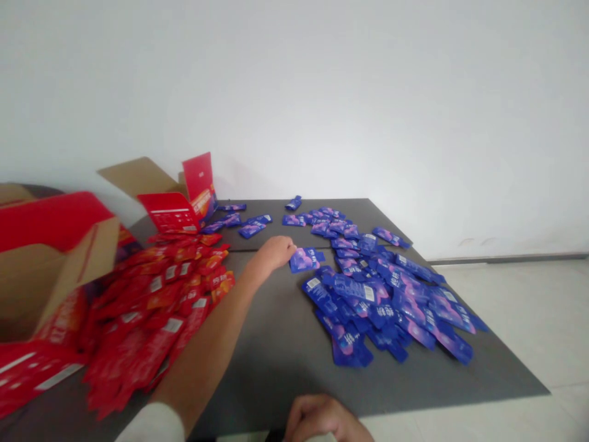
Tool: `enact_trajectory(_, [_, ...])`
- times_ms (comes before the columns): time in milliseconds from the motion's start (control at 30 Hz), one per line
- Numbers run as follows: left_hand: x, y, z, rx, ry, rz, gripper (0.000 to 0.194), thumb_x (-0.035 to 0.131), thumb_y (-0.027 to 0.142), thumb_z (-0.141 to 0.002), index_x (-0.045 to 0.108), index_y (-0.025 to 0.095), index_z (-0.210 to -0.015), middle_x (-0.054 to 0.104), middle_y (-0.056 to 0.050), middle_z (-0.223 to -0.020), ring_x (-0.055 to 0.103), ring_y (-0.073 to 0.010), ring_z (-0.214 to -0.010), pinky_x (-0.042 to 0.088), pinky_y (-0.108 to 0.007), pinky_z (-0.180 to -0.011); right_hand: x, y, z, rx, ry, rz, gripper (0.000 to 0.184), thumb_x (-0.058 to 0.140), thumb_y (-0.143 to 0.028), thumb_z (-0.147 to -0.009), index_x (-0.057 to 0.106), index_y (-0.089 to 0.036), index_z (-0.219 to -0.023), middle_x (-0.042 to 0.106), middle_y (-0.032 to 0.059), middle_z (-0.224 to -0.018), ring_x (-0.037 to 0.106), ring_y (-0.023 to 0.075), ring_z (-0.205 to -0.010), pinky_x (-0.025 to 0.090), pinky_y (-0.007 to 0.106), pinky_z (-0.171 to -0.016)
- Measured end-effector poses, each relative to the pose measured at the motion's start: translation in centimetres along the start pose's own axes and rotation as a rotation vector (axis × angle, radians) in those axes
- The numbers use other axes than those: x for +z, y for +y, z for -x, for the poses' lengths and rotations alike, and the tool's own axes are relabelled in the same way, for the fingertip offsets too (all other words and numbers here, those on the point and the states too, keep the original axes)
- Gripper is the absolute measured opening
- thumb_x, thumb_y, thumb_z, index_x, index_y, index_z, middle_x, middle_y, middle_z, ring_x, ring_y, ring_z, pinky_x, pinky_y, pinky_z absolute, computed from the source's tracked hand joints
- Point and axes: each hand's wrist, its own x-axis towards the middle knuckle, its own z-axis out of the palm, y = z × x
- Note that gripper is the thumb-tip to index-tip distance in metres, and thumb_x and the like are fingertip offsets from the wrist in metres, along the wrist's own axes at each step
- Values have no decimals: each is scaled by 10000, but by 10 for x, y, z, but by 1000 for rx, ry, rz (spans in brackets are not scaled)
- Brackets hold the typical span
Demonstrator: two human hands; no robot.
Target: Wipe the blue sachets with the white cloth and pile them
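Note:
My left hand (278, 251) reaches over the middle of the table, its fingers closed on the end of a blue-purple sachet (304, 259). To the right of it spreads a large heap of similar blue sachets (368, 293), overlapping at many angles. Near the table's front edge, my right hand (319, 418) is curled closed; whatever it may hold is hidden. Left of my forearm lies a pile of red sachets (156, 301), some with white barcode labels showing.
An open red carton (69, 221) stands at the left edge, its brown inside showing. Behind the red pile is another open red box (170, 212). Several blue sachets (252, 228) lie scattered at the back of the dark table (276, 368), before a white wall.

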Motion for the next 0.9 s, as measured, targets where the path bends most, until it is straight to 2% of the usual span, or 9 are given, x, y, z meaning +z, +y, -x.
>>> enact_trajectory(67, [-9, -9, 27, -29, 27, 39, 291, 451, 263, -988, 697, 170, -863, 765, -82, -743, 752, -231, -914, 506, -284, -849, 2, -9, 2, 21, 80, 11, 509, 731, -681, -836, 864, -210, -976, 702, 71, -846, 650, 150, -735, 494, 237, -687])
enact_trajectory(133, [-14, -17, 58, -69, 43, 83, 308, 387, 303, -1015, 648, 178, -910, 716, -41, -619, 757, -218, -774, 514, -285, -774, 3, -17, 3, 44, 102, 45, 415, 768, -607, -847, 863, -226, -980, 710, 69, -853, 658, 150, -748, 490, 237, -680])
enact_trajectory(233, [-12, -30, 109, -125, 74, 234, 311, 315, 388, -1043, 545, 205, -941, 708, 6, -649, 713, -170, -561, 503, -265, -627, 1, -21, 3, 60, 66, 92, 404, 772, -594, -850, 854, -232, -1010, 714, 75, -904, 674, 174, -787, 511, 264, -699])
enact_trajectory(367, [16, -44, 177, -198, 122, 625, 330, 367, 529, -1002, 461, 234, -889, 580, 72, -638, 614, -138, -401, 403, -236, -405, -2, -19, 2, 101, 45, 147, 461, 749, -640, -845, 835, -230, -1038, 709, 80, -939, 685, 203, -821, 536, 313, -740])
enact_trajectory(500, [53, -59, 227, -302, 120, 791, 388, 416, 625, -953, 442, 246, -876, 469, 108, -573, 530, -125, -339, 317, -215, -322, -1, -22, -1, 42, 40, 166, 430, 737, -602, -872, 836, -216, -1034, 705, 90, -921, 674, 194, -807, 517, 296, -718])
enact_trajectory(667, [75, -70, 260, -394, 163, 786, 400, 388, 641, -980, 444, 250, -912, 401, 132, -451, 485, -135, -316, 315, -211, -348, 2, -30, -5, -42, 48, 111, 470, 706, -616, -888, 823, -205, -1084, 675, 87, -896, 639, 178, -768, 482, 273, -691])
enact_trajectory(800, [81, -73, 271, -423, 139, 686, 403, 351, 635, -1008, 471, 254, -967, 451, 114, -475, 528, -159, -348, 361, -238, -383, 4, -36, -7, -42, 51, 119, 525, 697, -659, -874, 813, -193, -1086, 663, 86, -899, 626, 177, -764, 476, 271, -695])
enact_trajectory(900, [86, -75, 279, -364, 70, 533, 367, 321, 548, -1049, 519, 246, -984, 566, 68, -554, 603, -177, -435, 452, -272, -485, 5, -38, -10, -38, 55, 149, 541, 695, -672, -870, 811, -182, -1069, 664, 91, -907, 629, 180, -775, 479, 271, -702])
